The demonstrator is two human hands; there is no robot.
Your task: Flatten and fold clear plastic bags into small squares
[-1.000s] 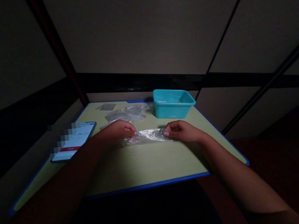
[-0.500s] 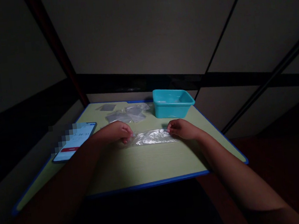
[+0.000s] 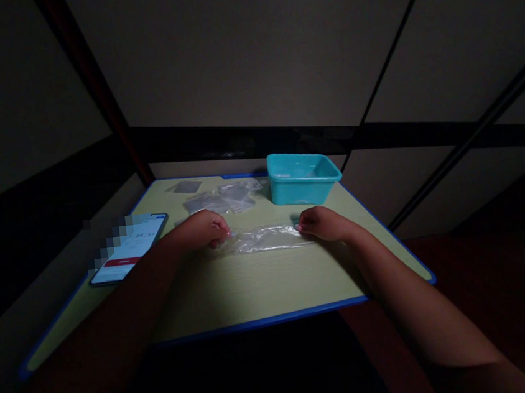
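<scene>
A clear, shiny plastic bag (image 3: 267, 238) stretches flat between my two hands, just above or on the pale green table (image 3: 254, 291). My left hand (image 3: 207, 228) pinches its left end with curled fingers. At the right end, my right hand (image 3: 319, 223) grips the bag's upper edge between thumb and fingers. Behind my left hand lie several clear plastic bags (image 3: 218, 201) in a loose pile. Whether the held bag has anything inside cannot be made out.
A turquoise plastic basket (image 3: 306, 189) stands at the back right of the table. On the left lies a phone (image 3: 131, 248) with a lit screen. A small grey flat packet (image 3: 188, 187) rests at the back left. The table has a blue edge.
The bag between my hands looks smoother and less crumpled. My left hand's fingers have closed a little more around its end. The view has shifted slightly.
</scene>
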